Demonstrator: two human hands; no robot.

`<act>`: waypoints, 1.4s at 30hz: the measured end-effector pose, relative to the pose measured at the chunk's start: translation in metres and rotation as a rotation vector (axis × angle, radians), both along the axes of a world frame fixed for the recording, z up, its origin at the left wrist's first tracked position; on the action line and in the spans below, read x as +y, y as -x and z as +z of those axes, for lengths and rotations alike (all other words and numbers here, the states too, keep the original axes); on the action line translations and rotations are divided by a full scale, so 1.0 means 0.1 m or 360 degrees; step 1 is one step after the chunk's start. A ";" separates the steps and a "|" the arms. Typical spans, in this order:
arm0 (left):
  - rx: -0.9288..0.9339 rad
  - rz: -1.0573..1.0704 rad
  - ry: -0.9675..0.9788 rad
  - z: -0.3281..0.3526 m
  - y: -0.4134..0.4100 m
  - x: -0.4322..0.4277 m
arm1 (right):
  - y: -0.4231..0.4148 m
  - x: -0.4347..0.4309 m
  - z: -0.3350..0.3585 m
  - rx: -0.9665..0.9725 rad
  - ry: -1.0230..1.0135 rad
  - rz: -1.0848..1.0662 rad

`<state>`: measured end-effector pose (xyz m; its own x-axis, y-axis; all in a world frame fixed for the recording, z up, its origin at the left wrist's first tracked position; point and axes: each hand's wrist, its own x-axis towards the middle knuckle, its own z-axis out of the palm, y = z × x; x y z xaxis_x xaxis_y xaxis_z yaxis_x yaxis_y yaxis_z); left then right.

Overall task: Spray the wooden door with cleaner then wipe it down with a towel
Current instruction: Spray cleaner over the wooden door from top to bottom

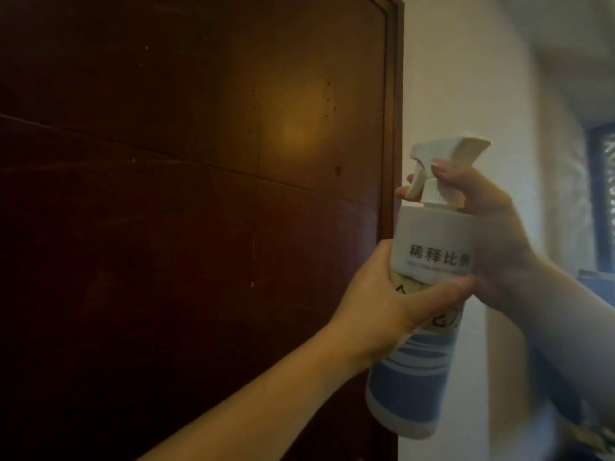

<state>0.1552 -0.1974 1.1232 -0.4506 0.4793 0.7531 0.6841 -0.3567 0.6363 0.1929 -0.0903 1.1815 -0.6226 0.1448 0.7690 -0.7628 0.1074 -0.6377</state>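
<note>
A dark brown wooden door (186, 201) fills the left two thirds of the head view, with a dull light patch on its upper panel. Just right of its edge I hold up a white spray bottle (432, 241) with blue stripes low down and a white trigger head. My left hand (386, 304) is wrapped around the bottle's middle. My right hand (489, 227) grips the neck, with fingers curled over the trigger. The nozzle points left toward the door. No towel is in view.
The door's raised frame edge (394, 104) runs down beside the bottle. A pale wall (466, 78) lies to the right, blurred. A dark window or screen (602, 194) sits at the far right edge.
</note>
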 end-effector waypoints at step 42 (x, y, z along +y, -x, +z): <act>-0.0315 0.1009 -0.0479 -1.12 -0.93 -2.63 | -0.13 -2.80 -0.99 -0.0027 -0.0260 0.1159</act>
